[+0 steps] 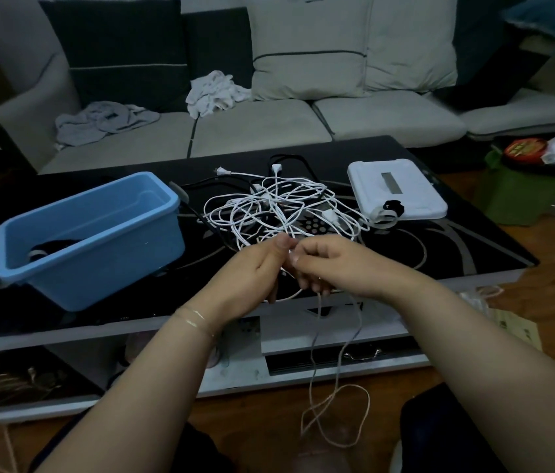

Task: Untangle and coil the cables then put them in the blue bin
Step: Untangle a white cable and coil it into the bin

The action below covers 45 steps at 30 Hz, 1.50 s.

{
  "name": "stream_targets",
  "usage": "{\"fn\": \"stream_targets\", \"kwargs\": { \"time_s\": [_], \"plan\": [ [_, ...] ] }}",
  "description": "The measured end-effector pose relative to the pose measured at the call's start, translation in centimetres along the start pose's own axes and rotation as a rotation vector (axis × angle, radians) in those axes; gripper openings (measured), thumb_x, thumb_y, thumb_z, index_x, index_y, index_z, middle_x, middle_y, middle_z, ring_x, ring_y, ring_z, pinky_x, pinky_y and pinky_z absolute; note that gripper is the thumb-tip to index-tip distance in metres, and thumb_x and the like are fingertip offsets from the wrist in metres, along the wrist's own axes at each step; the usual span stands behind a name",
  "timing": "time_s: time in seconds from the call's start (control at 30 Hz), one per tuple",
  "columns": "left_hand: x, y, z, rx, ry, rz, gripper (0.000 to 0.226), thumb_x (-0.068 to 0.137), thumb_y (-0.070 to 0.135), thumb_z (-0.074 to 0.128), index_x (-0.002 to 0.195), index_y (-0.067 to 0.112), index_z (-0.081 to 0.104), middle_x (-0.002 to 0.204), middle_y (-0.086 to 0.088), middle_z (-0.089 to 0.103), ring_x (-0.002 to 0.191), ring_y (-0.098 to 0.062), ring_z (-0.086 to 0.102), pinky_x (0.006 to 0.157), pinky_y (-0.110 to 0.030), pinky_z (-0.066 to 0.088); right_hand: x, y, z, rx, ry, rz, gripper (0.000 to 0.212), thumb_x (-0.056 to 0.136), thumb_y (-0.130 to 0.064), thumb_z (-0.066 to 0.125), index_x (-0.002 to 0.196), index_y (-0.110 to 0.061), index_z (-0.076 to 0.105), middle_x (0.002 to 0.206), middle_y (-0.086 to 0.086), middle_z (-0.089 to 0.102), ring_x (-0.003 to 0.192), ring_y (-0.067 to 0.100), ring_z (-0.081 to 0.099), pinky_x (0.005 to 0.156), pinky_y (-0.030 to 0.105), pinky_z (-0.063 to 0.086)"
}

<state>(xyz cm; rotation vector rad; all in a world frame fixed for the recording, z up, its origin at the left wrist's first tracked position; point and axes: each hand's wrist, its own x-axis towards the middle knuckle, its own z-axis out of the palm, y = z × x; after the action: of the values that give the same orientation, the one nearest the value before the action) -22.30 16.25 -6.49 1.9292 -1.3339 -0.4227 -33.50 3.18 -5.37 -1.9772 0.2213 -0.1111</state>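
Hands meet just above the near edge of the table. The left hand (262, 264) has its thumb up and its fingers curled, and it pinches a white cable (337, 367). The right hand (320, 264) is touching it, fingers curled down, and it grips the same cable. From the two hands the cable hangs down past the near edge of the table (474, 247) and makes a loose loop near the floor. So its long way runs up and down, from the hands toward the person's legs.

The other way, just past the fingertips, lies the pile of cables (279, 206). It sits in the middle of the table, behind the hands. White loops cross each other many times, and some black cable runs under them toward the far edge. I think the next pull has to go toward the person, away from the pile, to draw the held cable free. Both hands are about as near to the pile.

The blue bin (98, 213) stands at the left end of the table, nearer the left hand. Something dark, with a bit of white, lies in its near corner, but the wall hides most of it.

I cannot see where the held cable goes into the pile. The fingers hide the spot they pinch. The room is dim, so the small plugs are hard to tell apart.
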Motion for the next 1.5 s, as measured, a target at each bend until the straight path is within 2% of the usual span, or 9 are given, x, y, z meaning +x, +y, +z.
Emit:
{"fn": "stream_targets", "kwargs": {
  "time_s": [0.2,0.4,0.53,0.7,0.93,1.13,1.2,1.33,1.5],
  "plan": [
    [0.0,0.9,0.4,-0.053,-0.068,0.008,0.032,0.105,0.034,0.034,0.090,0.023,0.059,0.082,0.002,0.073,0.054,-0.018,0.059,0.060,-0.025,0.048,0.0,1.0,-1.6,-0.075,0.128,-0.018,0.029,0.092,-0.031,0.060,0.067,-0.018,0.054,0.053,-0.009,0.051,0.048,0.004,0.043,0.047,0.019,0.036],
    [-0.2,1.0,0.1,-0.314,-0.171,-0.064,0.033,0.104,0.024,0.034,0.093,0.008,0.061,0.069,-0.006,0.067,0.062,-0.016,0.063,0.059,-0.027,0.052,0.3,1.4,-2.3,-0.141,0.204,-0.064,0.038,0.081,-0.041,0.071,0.073,-0.006,0.056,0.067,0.002,0.049,0.063,0.012,0.044,0.060,0.030,0.037],
    [-0.6,1.2,-0.3,-0.476,-0.262,-0.067,0.037,0.105,0.024,0.030,0.094,0.005,0.061,0.062,-0.004,0.064,0.042,-0.011,0.050,0.046,-0.022,0.040,0.4,1.3,-2.8,0.078,0.179,-0.079,0.022,0.089,-0.034,0.059,0.081,-0.014,0.058,0.065,-0.001,0.052,0.061,0.013,0.048,0.054,0.020,0.046],
    [-0.9,1.3,0.4,-0.749,-0.235,-0.058,0.050,0.098,0.037,0.034,0.104,-0.001,0.066,0.056,-0.007,0.059,0.032,-0.007,0.026,0.042,-0.024,0.019,1.7,2.2,-2.0,0.089,0.316,-0.072,0.021,0.095,-0.028,0.055,0.077,-0.017,0.055,0.063,0.010,0.045,0.052,0.012,0.036,0.048,0.022,0.032],
    [-0.4,0.9,0.4,-1.011,-0.280,-0.090,0.041,0.100,0.035,0.040,0.095,0.002,0.064,0.058,-0.006,0.063,0.028,-0.001,0.025,0.035,-0.012,0.021,3.0,2.5,-0.8,0.087,0.480,-0.126,0.027,0.091,-0.032,0.061,0.070,-0.017,0.056,0.068,0.014,0.048,0.064,0.019,0.040,0.061,0.031,0.033],
    [0.2,0.9,0.4,-1.401,-0.203,-0.172,0.045,0.093,0.033,0.037,0.087,0.005,0.071,0.073,-0.004,0.072,0.024,0.001,0.030,0.028,-0.012,0.025,4.1,2.7,0.5,0.083,0.420,-0.125,0.042,0.098,-0.032,0.051,0.074,0.002,0.057,0.067,0.022,0.051,0.062,0.032,0.045,0.065,0.044,0.040],
    [0.3,0.8,0.0,-1.469,-0.124,-0.165,0.047,0.094,0.034,0.036,0.089,0.006,0.073,0.090,-0.006,0.075,0.026,-0.001,0.034,0.031,-0.012,0.028,4.3,3.2,1.5,-0.006,0.406,-0.133,0.033,0.101,-0.030,0.044,0.083,-0.009,0.062,0.078,0.019,0.063,0.074,0.035,0.058,0.073,0.045,0.045],
    [0.6,0.2,-1.5,-1.726,0.170,-0.131,0.041,0.103,0.030,0.029,0.114,0.002,0.057,0.106,-0.008,0.074,0.037,-0.001,0.045,0.037,-0.009,0.037,3.7,3.8,3.8,-0.406,0.308,-0.092,0.024,0.101,-0.040,0.035,0.085,-0.025,0.045,0.072,0.003,0.056,0.073,0.029,0.056,0.062,0.036,0.040],
    [0.7,-0.6,-2.4,-1.507,0.363,-0.177,0.035,0.104,0.022,0.031,0.125,0.001,0.051,0.121,-0.008,0.068,0.057,-0.007,0.064,0.047,-0.012,0.046,2.6,3.1,5.6,-0.579,0.106,-0.158,0.017,0.097,-0.043,0.042,0.108,-0.031,0.048,0.083,0.006,0.064,0.076,0.030,0.058,0.058,0.037,0.043]
  ]
}}
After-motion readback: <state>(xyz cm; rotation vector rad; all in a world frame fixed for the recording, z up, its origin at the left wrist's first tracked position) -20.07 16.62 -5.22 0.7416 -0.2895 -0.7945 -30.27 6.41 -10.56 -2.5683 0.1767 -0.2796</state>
